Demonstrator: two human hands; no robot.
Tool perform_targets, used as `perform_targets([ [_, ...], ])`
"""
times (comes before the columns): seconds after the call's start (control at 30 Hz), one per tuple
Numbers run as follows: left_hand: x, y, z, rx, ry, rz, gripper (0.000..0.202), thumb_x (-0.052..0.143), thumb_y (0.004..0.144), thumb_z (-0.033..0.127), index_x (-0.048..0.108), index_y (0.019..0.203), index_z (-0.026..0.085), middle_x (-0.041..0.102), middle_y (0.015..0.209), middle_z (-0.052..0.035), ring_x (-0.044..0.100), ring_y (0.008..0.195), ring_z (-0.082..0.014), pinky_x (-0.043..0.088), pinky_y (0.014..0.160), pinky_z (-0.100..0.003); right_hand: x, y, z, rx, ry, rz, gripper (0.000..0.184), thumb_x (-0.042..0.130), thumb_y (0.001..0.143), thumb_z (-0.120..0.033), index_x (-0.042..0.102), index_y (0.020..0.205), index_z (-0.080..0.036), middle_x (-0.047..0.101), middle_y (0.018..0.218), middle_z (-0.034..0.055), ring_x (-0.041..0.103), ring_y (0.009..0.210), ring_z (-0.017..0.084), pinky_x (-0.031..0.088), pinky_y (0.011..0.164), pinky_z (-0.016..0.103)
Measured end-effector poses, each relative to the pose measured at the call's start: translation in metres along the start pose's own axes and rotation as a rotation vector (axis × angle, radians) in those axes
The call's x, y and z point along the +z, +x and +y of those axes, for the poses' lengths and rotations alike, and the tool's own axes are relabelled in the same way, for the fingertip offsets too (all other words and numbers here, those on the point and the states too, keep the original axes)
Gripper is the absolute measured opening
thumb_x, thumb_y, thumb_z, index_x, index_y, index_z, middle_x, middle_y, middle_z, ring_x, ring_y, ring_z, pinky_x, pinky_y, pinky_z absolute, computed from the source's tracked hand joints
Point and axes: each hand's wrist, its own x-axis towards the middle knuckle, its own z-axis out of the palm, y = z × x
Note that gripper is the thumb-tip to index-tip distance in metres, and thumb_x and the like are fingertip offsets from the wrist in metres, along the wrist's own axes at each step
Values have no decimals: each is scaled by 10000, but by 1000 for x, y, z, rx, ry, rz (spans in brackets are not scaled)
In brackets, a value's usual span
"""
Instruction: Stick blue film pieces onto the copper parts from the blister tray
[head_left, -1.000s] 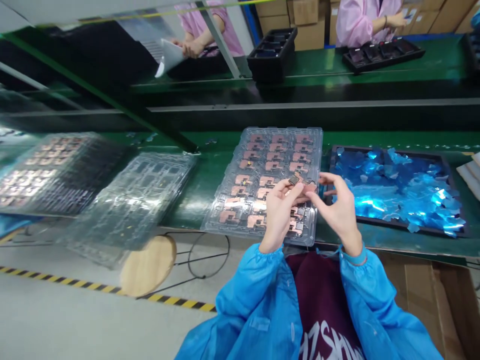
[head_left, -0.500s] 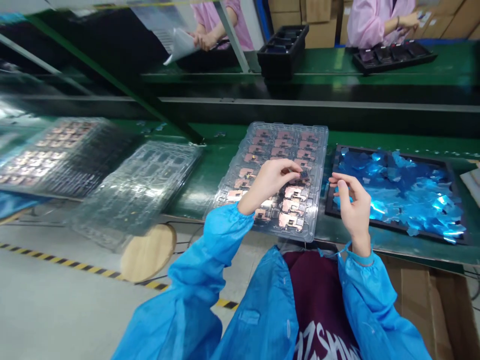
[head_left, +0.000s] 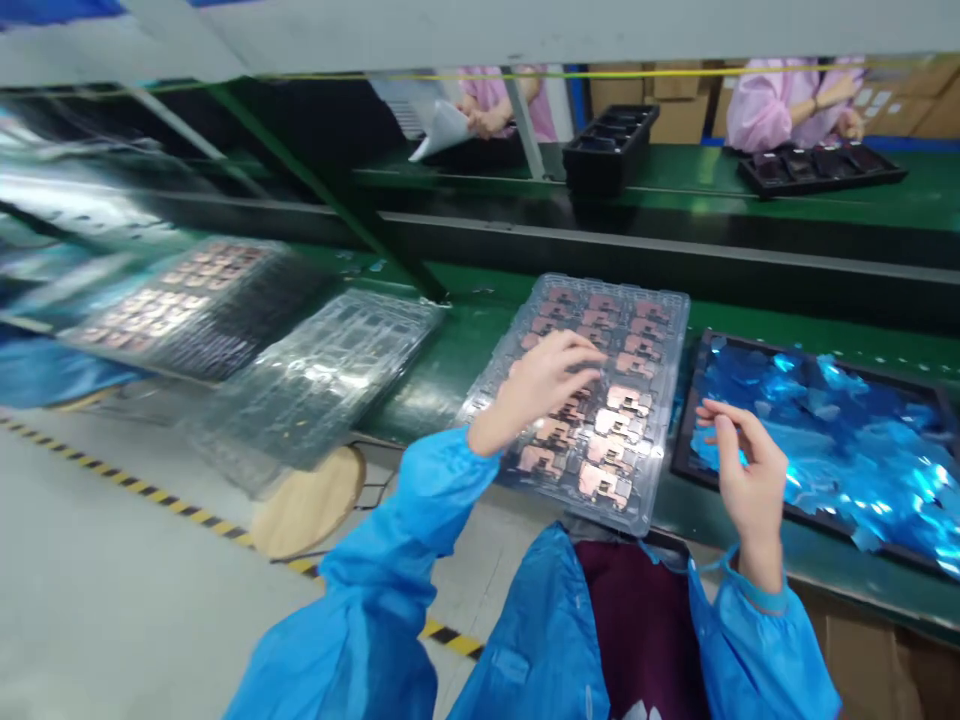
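No readable lettering, white shirt print [head_left: 639, 712] cut off

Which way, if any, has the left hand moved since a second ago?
Yes: the left hand shifted leftward across the clear plastic parts tray, from its right column toward the middle.

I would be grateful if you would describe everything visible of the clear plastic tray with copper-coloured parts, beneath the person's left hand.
The clear plastic tray is thin-looking, glossy and rectangular, with moulded pockets in three columns holding copper-coloured parts. It lies flat on the green bench, its long side running away from the person, just left of the black tray of blue film scraps. The left hand covers some pockets; whether it touches is unclear.
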Motion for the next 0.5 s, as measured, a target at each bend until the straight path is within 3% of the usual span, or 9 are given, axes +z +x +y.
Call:
perform_targets([
  [0.1,-55,-10,-73,-312,116,155,318,550,1093,389,788,1225,225,771,1231,-93,697,1155,-268,534,1068,-423,-3,0,1,28,-22,61,299,637,1054,-472,809,1122,-237,826,1116,93,793,959,257,639,779,379],
  [0.2,-79,-19,-146,-516,241,44,410,547,1050,410,761,1284,150,768,1274,-158,696,1190,-316,507,1123,-485,-2,3,5,49,-47,104,322,654,1040,-503,812,1121,-233,829,1098,90,788,914,254,627,768,381],
  [0.3,-61,-18,-191,-486,229,-83,523,656,967,496,729,1369,170,732,1398,-160,668,1279,-330,500,1146,-472,2,8,9,61,-103,93,339,661,1032,-526,815,1126,-239,831,1125,85,784,921,258,619,825,400],
  [0.4,-30,-7,-213,-444,228,-137,606,643,961,518,658,1481,208,622,1570,-156,607,1378,-334,485,1156,-476,6,13,10,66,-162,64,353,663,1025,-545,817,1135,-247,833,1144,77,785,958,274,616,849,409],
  [0.5,-13,5,-230,-418,249,-155,578,636,959,416,638,1506,228,636,1550,-146,606,1362,-320,481,1149,-478,9,15,9,56,-227,27,354,659,1023,-550,823,1122,-252,836,1123,69,789,983,282,618,841,398],
])
